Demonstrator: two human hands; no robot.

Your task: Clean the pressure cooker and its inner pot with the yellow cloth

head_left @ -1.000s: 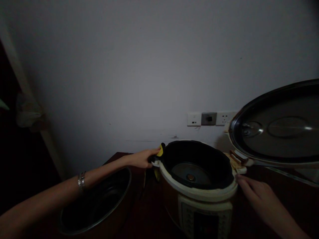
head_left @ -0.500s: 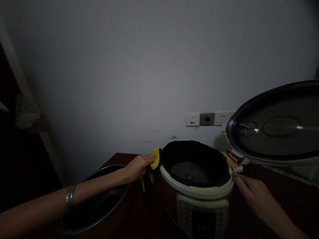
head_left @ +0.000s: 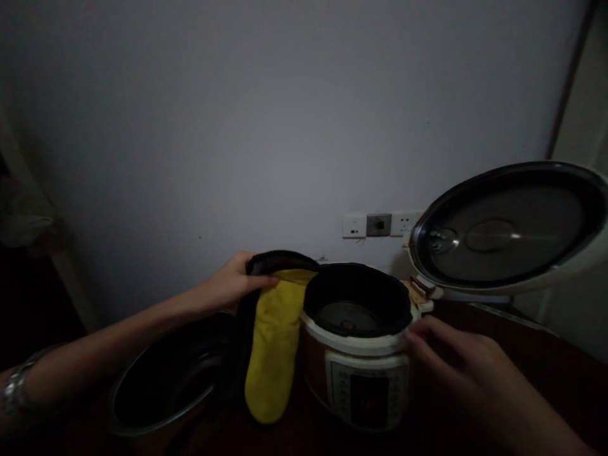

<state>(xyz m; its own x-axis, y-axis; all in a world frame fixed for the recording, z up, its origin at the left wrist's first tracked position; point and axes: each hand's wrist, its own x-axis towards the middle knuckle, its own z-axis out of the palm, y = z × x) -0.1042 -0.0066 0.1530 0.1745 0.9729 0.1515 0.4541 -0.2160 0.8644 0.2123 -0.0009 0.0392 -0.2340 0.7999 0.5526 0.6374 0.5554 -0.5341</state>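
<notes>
Yellow-and-black cloth (head_left: 272, 354) at the cooker's (head_left: 356, 344) left side: you seem to be wiping its rim.
Your left hand (head_left: 230, 280) pinches the cloth's top, the rest hanging between cooker and pot (head_left: 164, 425); your right hand (head_left: 468, 358) is at the opposite rim, its grip unclear. Next probably calls for steadying the cooker and pressing cloth to rim. The open cooker shows a central button (head_left: 348, 325) and no inner pot; the pot's dark inside hides any contents.

The light around me was dim, the wall (head_left: 266, 126) grey and scuffed near a row of sockets (head_left: 379, 225). Below stood a dark reddish table (head_left: 522, 348). To the left ran pale trim (head_left: 71, 285), a blurred whitish bundle (head_left: 26, 225) beside it; rightward, a dark seam (head_left: 571, 82) slanted down.
</notes>
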